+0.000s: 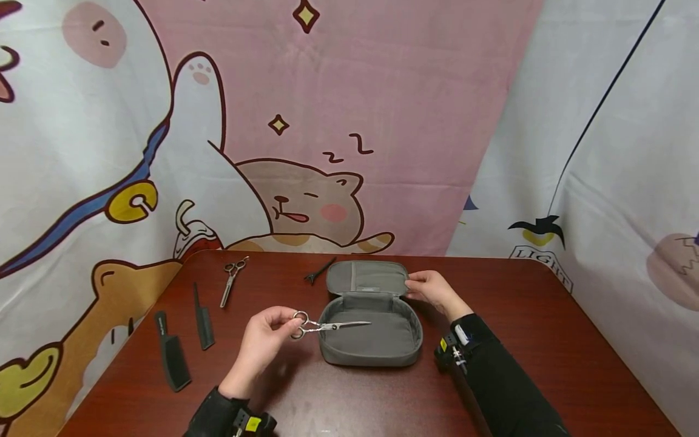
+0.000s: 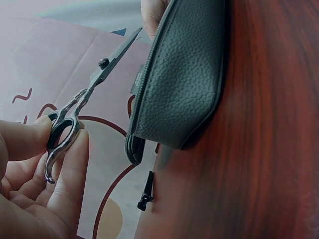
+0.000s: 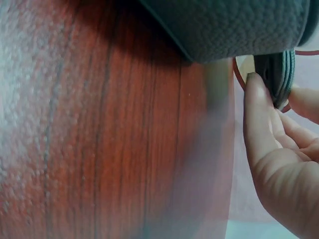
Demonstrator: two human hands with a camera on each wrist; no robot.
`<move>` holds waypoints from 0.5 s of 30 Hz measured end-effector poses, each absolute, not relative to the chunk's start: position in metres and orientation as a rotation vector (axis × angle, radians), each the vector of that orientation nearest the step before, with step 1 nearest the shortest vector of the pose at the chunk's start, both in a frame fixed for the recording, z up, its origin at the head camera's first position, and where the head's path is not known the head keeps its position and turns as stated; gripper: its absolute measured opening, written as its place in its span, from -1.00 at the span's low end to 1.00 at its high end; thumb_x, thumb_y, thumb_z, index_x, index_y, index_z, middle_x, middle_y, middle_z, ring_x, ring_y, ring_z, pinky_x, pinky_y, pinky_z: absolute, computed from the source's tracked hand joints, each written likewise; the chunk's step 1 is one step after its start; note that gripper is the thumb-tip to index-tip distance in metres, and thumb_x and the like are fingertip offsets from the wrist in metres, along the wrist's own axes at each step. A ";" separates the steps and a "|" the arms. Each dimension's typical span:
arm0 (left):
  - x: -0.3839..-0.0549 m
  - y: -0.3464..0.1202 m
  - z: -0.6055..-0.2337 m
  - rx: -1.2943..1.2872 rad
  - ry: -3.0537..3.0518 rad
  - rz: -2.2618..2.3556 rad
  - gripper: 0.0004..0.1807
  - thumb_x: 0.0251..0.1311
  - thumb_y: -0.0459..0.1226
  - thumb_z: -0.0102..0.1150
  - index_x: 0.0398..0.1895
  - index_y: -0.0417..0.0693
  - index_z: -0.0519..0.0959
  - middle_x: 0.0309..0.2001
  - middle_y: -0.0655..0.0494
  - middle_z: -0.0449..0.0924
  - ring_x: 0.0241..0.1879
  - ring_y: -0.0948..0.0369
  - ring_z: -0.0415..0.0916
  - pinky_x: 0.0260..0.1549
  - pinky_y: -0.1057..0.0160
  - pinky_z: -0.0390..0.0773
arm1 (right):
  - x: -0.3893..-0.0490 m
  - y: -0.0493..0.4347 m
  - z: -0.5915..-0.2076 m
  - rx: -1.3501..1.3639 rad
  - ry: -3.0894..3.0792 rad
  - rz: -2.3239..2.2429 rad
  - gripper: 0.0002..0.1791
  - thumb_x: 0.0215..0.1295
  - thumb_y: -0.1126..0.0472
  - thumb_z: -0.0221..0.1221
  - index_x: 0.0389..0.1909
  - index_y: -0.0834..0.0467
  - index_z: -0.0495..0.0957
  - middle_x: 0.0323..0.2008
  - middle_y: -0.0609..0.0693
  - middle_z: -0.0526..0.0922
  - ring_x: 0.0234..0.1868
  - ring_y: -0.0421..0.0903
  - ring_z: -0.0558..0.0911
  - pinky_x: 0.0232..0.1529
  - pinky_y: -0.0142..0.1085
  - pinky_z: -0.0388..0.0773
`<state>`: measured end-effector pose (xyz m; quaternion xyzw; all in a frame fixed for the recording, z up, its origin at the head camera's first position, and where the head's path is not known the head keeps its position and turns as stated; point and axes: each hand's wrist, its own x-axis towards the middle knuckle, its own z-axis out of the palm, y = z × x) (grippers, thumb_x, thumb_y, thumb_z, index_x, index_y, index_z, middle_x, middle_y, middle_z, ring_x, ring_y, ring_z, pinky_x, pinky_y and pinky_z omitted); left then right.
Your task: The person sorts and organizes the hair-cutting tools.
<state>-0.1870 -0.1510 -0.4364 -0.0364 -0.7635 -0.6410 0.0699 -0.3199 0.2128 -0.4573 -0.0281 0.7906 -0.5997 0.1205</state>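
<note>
Silver scissors (image 1: 333, 326) are pinched by their finger rings in my left hand (image 1: 264, 337), blades pointing right over the open grey zip case (image 1: 371, 358). In the left wrist view the scissors (image 2: 94, 82) stand beside the case's textured side (image 2: 184, 79), thumb and fingertips on the rings. My right hand (image 1: 433, 291) pinches the right edge of the raised case lid (image 1: 379, 276). From the right wrist, the hand (image 3: 284, 149) has its thumb and fingers on either side of the lid edge (image 3: 286, 74). The case's inside shows bare grey lining.
Left on the brown table (image 1: 480, 364) lie a wide dark comb (image 1: 175, 361), a narrower tail comb (image 1: 204, 325) and a second pair of scissors (image 1: 232, 281). A black hair clip (image 1: 319, 271) lies behind the case, left of its lid. A printed cloth (image 1: 415, 121) hangs behind the table.
</note>
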 end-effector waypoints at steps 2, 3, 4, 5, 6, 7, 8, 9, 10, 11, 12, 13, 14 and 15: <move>-0.189 -0.151 -0.435 -0.111 -2.280 -1.944 -0.88 0.16 -0.46 0.34 -0.24 -0.34 0.68 -0.34 -0.20 0.68 -0.46 0.17 0.65 -0.36 0.16 0.67 | -0.320 0.212 -0.457 -0.088 2.313 -1.774 -0.49 0.47 0.38 0.05 0.30 0.61 0.21 0.16 0.49 0.41 -0.12 -0.02 0.67 -0.01 -0.12 0.60; -0.190 -0.151 -0.433 -0.107 -2.269 -1.958 -0.87 0.16 -0.46 0.34 -0.23 -0.35 0.68 -0.34 -0.20 0.68 -0.46 0.17 0.65 -0.36 0.17 0.67 | -0.320 0.212 -0.456 -0.092 2.314 -1.785 -0.49 0.47 0.39 0.04 0.30 0.60 0.22 0.16 0.49 0.41 -0.10 -0.01 0.66 0.00 -0.12 0.59; -0.192 -0.151 -0.432 -0.103 -2.260 -1.964 -0.87 0.16 -0.46 0.34 -0.23 -0.36 0.67 -0.34 -0.20 0.68 -0.46 0.17 0.65 -0.36 0.18 0.67 | -0.320 0.212 -0.456 -0.108 2.323 -1.788 -0.50 0.46 0.40 0.05 0.29 0.61 0.21 0.14 0.50 0.42 -0.09 0.01 0.66 0.00 -0.12 0.59; -0.193 -0.151 -0.431 -0.095 -2.249 -1.977 -0.87 0.16 -0.46 0.34 -0.23 -0.37 0.67 -0.34 -0.19 0.67 -0.46 0.17 0.65 -0.36 0.17 0.67 | -0.319 0.211 -0.456 -0.114 2.333 -1.791 -0.50 0.46 0.40 0.05 0.29 0.60 0.22 0.14 0.49 0.43 -0.07 0.02 0.65 0.01 -0.12 0.59; -0.195 -0.151 -0.430 -0.091 -2.237 -1.987 -0.86 0.17 -0.47 0.33 -0.22 -0.37 0.67 -0.34 -0.19 0.67 -0.46 0.18 0.65 -0.36 0.18 0.67 | -0.319 0.211 -0.456 -0.119 2.340 -1.794 -0.50 0.46 0.41 0.05 0.29 0.60 0.22 0.13 0.48 0.44 -0.05 0.03 0.64 0.01 -0.12 0.59; -0.198 -0.151 -0.428 -0.085 -2.226 -1.996 -0.86 0.17 -0.47 0.33 -0.22 -0.38 0.67 -0.34 -0.18 0.67 -0.46 0.19 0.65 -0.36 0.20 0.67 | -0.319 0.211 -0.456 -0.125 2.349 -1.796 -0.50 0.45 0.41 0.06 0.29 0.60 0.23 0.12 0.47 0.45 -0.03 0.03 0.63 0.02 -0.12 0.58; -0.200 -0.151 -0.427 -0.083 -2.213 -2.005 -0.86 0.17 -0.48 0.32 -0.21 -0.40 0.66 -0.34 -0.17 0.67 -0.46 0.20 0.64 -0.37 0.20 0.67 | -0.319 0.211 -0.455 -0.128 2.355 -1.801 -0.50 0.45 0.41 0.06 0.29 0.59 0.23 0.11 0.46 0.46 -0.03 0.03 0.63 0.03 -0.12 0.58; -0.203 -0.151 -0.426 -0.079 -2.201 -2.012 -0.85 0.17 -0.50 0.31 -0.20 -0.41 0.65 -0.35 -0.16 0.67 -0.46 0.20 0.64 -0.36 0.19 0.68 | -0.319 0.211 -0.455 -0.132 2.360 -1.804 -0.51 0.45 0.41 0.07 0.28 0.58 0.24 0.09 0.45 0.47 -0.03 0.02 0.63 0.03 -0.12 0.58; -0.205 -0.151 -0.424 -0.073 -2.193 -2.017 -0.85 0.18 -0.50 0.30 -0.20 -0.42 0.65 -0.35 -0.14 0.67 -0.46 0.21 0.64 -0.36 0.19 0.68 | -0.319 0.210 -0.455 -0.139 2.367 -1.807 -0.51 0.45 0.41 0.07 0.28 0.58 0.24 0.07 0.42 0.49 -0.04 0.00 0.63 0.04 -0.11 0.57; -0.208 -0.151 -0.423 -0.067 -2.182 -2.026 -0.85 0.18 -0.51 0.29 -0.19 -0.43 0.65 -0.36 -0.12 0.67 -0.46 0.22 0.64 -0.36 0.19 0.68 | -0.319 0.210 -0.454 -0.131 2.366 -1.820 -0.52 0.45 0.41 0.07 0.28 0.56 0.25 0.05 0.38 0.51 -0.07 -0.04 0.63 0.04 -0.11 0.57; -0.211 -0.151 -0.422 -0.062 -2.173 -2.032 -0.85 0.19 -0.51 0.28 -0.18 -0.44 0.64 -0.36 -0.10 0.67 -0.46 0.23 0.65 -0.36 0.18 0.68 | -0.320 0.210 -0.454 -0.134 2.363 -1.835 -0.53 0.45 0.42 0.07 0.27 0.55 0.26 0.02 0.35 0.53 -0.10 -0.07 0.63 0.04 -0.11 0.57; -0.214 -0.151 -0.421 -0.053 -2.164 -2.041 -0.85 0.20 -0.51 0.28 -0.18 -0.45 0.64 -0.37 -0.08 0.67 -0.46 0.23 0.65 -0.36 0.19 0.68 | -0.320 0.210 -0.454 -0.139 2.361 -1.847 -0.54 0.45 0.42 0.07 0.26 0.55 0.26 -0.02 0.31 0.54 -0.13 -0.10 0.62 0.04 -0.11 0.57; -0.216 -0.151 -0.419 -0.045 -2.154 -2.051 -0.84 0.21 -0.51 0.27 -0.17 -0.45 0.63 -0.37 -0.07 0.67 -0.46 0.23 0.65 -0.36 0.19 0.68 | -0.320 0.209 -0.453 -0.145 2.357 -1.863 -0.56 0.45 0.43 0.06 0.25 0.55 0.26 -0.05 0.27 0.54 -0.16 -0.14 0.62 0.03 -0.12 0.58; -0.219 -0.151 -0.418 -0.033 -2.146 -2.060 -0.84 0.22 -0.51 0.26 -0.16 -0.45 0.63 -0.38 -0.05 0.67 -0.46 0.24 0.65 -0.36 0.19 0.68 | -0.320 0.209 -0.452 -0.152 2.355 -1.876 -0.57 0.45 0.44 0.06 0.24 0.54 0.26 -0.08 0.23 0.54 -0.19 -0.17 0.61 0.01 -0.14 0.59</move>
